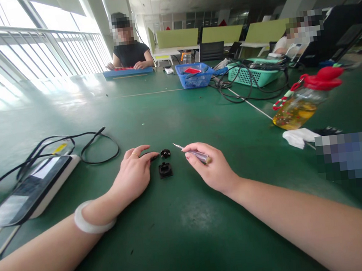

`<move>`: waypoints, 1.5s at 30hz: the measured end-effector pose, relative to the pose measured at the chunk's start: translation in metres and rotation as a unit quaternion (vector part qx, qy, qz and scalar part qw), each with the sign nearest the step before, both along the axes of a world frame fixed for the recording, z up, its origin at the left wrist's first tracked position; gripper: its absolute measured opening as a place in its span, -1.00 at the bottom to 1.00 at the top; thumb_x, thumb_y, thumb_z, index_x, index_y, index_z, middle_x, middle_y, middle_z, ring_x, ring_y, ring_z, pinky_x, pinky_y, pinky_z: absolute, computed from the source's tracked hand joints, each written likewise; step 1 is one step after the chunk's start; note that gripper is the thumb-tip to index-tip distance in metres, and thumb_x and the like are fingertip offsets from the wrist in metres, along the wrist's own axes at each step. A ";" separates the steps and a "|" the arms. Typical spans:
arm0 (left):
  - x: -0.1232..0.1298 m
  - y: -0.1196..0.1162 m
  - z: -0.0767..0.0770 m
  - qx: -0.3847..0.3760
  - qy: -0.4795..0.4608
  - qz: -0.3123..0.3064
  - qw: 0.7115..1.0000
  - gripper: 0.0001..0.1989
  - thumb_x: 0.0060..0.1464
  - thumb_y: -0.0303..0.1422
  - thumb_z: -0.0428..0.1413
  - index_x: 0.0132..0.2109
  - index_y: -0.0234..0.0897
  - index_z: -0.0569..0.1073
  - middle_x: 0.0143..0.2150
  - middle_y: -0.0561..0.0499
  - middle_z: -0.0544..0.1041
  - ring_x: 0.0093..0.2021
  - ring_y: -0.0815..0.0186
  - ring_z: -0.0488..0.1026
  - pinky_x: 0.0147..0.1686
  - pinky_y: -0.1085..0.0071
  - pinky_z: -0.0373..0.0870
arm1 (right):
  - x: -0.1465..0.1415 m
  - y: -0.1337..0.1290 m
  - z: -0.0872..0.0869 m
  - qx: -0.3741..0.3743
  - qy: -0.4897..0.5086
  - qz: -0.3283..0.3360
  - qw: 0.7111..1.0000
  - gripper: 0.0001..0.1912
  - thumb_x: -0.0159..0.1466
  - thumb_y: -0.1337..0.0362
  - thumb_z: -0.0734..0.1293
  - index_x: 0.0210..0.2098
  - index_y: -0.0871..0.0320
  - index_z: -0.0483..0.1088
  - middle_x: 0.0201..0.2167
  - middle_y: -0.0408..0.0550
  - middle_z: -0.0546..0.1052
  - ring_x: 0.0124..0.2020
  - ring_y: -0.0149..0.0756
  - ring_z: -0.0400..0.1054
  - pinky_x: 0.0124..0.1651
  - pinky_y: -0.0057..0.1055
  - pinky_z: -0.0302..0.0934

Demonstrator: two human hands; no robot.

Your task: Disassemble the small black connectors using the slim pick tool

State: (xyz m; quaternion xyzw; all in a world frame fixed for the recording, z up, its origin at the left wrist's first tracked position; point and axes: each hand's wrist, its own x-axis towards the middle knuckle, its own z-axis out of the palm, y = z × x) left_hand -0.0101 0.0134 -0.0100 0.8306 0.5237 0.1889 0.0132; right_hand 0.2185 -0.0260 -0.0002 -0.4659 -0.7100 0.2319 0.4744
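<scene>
My right hand (213, 163) is grasping a screwdriver (200, 155) by its translucent handle, thumb and fingers closing around it; the metal tip is pointing out past my fingertips, toward my left hand (133, 170). I am probably holding it slanted and low so that the tip is sitting near the small pieces while touching none of them. My left hand is arching over a dark piece (154, 156), the thumb lying by it; my fingers are hiding most of it, so I cannot tell whether I am pinching it or only touching it.

Between my 2 hands, 2 small black parts are lying on the green table (180, 256), likely because both hands are reaching that spot easily. The farther part (165, 153), just beyond my left fingertips, is looking blocky, with pale spots showing on it. The square part (165, 170), right of my left hand and nearer to me, is showing a flat base and a raised rim around a recess.

A screened device (41, 189) is lying left of my left hand, and a red-lidded bottle (299, 108) is standing well right of my right, perhaps so my forearms are not bumping either.
</scene>
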 end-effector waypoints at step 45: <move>0.002 -0.003 0.009 0.014 0.005 -0.047 0.999 -0.76 0.10 -0.26 0.10 -0.08 -0.19 0.42 -0.11 -0.05 0.52 0.03 0.07 0.31 0.03 0.11 0.29 | -0.003 -0.001 0.002 -0.066 -0.032 0.060 0.996 -0.83 0.26 0.26 0.26 -0.22 0.09 0.48 -0.25 -0.09 0.55 -0.21 -0.31 0.42 -0.13 -0.39 0.25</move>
